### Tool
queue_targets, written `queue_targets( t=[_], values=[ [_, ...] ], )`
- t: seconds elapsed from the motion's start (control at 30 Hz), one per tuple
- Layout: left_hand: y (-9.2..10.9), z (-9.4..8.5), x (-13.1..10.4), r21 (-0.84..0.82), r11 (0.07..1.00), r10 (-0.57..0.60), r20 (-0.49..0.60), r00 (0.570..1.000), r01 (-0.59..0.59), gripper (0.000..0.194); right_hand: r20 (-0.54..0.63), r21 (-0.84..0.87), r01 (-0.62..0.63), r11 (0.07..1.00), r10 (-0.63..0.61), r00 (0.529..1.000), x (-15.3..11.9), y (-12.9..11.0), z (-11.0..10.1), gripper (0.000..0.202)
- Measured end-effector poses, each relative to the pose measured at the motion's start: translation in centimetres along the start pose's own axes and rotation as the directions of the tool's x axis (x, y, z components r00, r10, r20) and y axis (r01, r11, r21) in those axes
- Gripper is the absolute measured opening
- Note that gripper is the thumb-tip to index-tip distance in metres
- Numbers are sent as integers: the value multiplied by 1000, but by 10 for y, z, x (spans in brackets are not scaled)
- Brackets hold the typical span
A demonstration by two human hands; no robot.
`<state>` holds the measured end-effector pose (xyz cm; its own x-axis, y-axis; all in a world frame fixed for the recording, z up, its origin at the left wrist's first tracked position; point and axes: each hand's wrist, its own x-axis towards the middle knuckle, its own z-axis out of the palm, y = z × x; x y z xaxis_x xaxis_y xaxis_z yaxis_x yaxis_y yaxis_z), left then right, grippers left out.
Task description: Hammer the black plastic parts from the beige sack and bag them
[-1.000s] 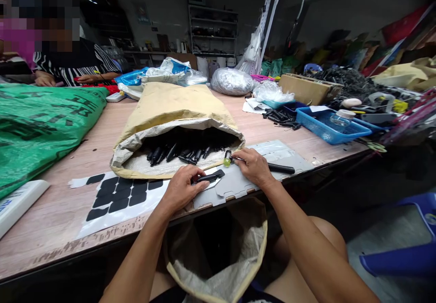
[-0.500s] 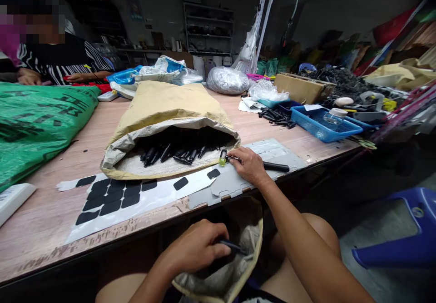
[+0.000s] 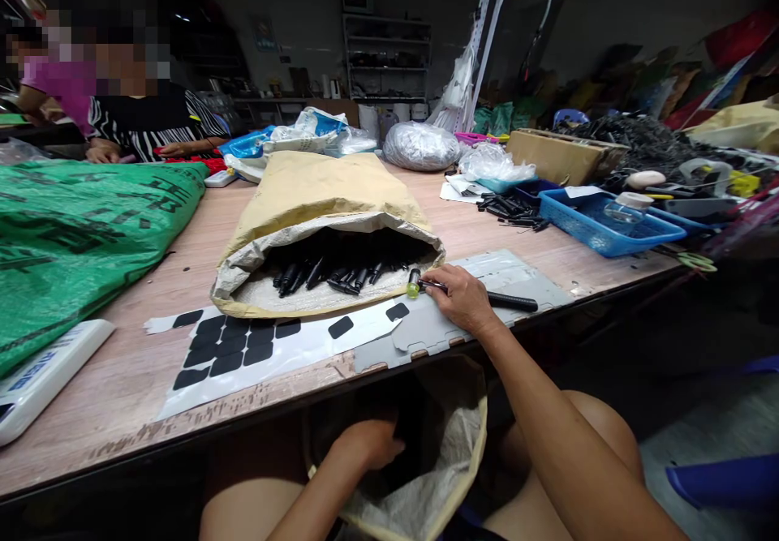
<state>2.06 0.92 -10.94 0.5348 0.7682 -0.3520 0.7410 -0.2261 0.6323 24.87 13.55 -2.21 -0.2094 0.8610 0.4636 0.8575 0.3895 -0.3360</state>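
My right hand rests on the grey board near the table's front edge, its fingers closed around a small hammer's thin shaft. The hammer's head, with a yellow-green face, points left, and its black handle sticks out to the right. My left hand is inside the mouth of a lower sack on my lap; its fingertips are lost in shadow. An open paper sack lies on the table with black tool-like parts in its mouth.
A white sheet with black stickers lies before the sack. At left are a green sack and a white device. A blue basket, black parts and a cardboard box stand at right. Two people sit at the back left.
My left hand has gone deeper into the lower sack, and the dark thin item it held no longer shows. The view has swung left. My right hand keeps its hold on the hammer.
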Motion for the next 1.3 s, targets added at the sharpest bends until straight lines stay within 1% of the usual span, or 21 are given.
queue_targets(
  t=[0.03, 0.1, 0.13, 0.17, 0.2, 0.23, 0.27, 0.3, 0.33, 0.37, 0.4, 0.43, 0.53, 0.6, 0.67, 0.77, 0.9, 0.97, 1.03, 1.13, 1.3],
  values=[
    [10, -13, -7, -10, 1000, 25, 52, 998, -25, 30, -2, 0, 4, 1000, -4, 1000, 0, 0, 0, 21],
    [31, -48, -21, -62, 996, 79, 190, 979, -69, 29, -5, -3, 10, 1000, -10, 1000, 0, 0, 0, 21],
    [41, -69, -27, -186, 978, 149, 295, 944, -97, 33, -6, -5, 11, 1000, -11, 1000, 0, 0, 0, 21],
    [49, -91, -31, -298, 947, 219, 310, 925, -124, 35, -7, -7, 11, 1000, -11, 1000, -1, 0, 0, 21],
    [53, -113, -34, -347, 923, 260, 251, 933, -164, 35, -8, -8, 10, 1000, -10, 1000, -1, 0, 1, 21],
    [54, -134, -33, -323, 924, 258, 129, 958, -205, 34, -9, -7, 9, 1000, -9, 1000, -1, 0, 1, 21],
    [50, -152, -30, -243, 945, 216, -35, 976, -218, 33, -10, -5, 9, 1000, -9, 1000, -1, 0, 1, 21],
    [43, -168, -24, -128, 971, 171, -216, 961, -201, 33, -11, -2, 8, 1000, -8, 1000, -1, 0, 1, 21],
    [33, -180, -16, -3, 988, 140, -390, 910, -153, 32, -13, 2, 5, 1000, -5, 1000, -1, 1, 1, 21],
    [21, -189, -7, 105, 991, 126, -507, 853, -83, 30, -14, 7, 3, 1000, -3, 1000, -1, 1, 1, 21],
    [10, -195, 2, 192, 981, 129, -575, 808, -19, 28, -13, 10, 0, 1000, 0, 1000, -1, 1, 2, 21],
    [0, -199, 11, 256, 966, 133, -614, 778, 36, 27, -10, 12, -4, 1000, 4, 1000, -1, 1, 2, 20],
    [-19, -200, 25, 343, 928, 119, -643, 757, 146, 23, -4, 8, -13, 1000, 13, 1000, -1, 1, 1, 20],
    [-20, -198, 25, 358, 912, 99, -664, 741, 199, 17, -3, 5, -18, 1000, 18, 1000, 0, 0, 1, 21],
    [-16, -195, 18, 359, 910, 100, -679, 727, 210, 13, -3, 6, -17, 1000, 17, 1000, -1, 0, 0, 21],
    [-3, -185, 4, 324, 940, 146, -671, 727, 110, 16, -4, 8, -15, 1000, 15, 1000, -1, -1, 0, 21],
    [22, -163, -8, 252, 960, 253, -575, 778, -125, 18, -10, 10, -13, 1000, 14, 1000, -1, -1, -1, 20],
    [30, -150, -8, 219, 956, 285, -522, 804, -197, 16, -12, 10, -11, 1000, 11, 1000, -1, -1, -1, 20],
    [34, -139, -5, 201, 952, 302, -489, 818, -231, 14, -11, 5, -9, 1000, 9, 1000, -1, -1, -1, 20],
    [29, -131, -1, 196, 950, 311, -496, 811, -244, 14, -7, -1, -11, 1000, 11, 1000, -1, -2, -1, 21],
    [14, -134, -6, 159, 965, 261, -576, 775, -206, 20, -3, -12, -2, 1000, 2, 1000, -1, 0, 0, 21]
  ],
)
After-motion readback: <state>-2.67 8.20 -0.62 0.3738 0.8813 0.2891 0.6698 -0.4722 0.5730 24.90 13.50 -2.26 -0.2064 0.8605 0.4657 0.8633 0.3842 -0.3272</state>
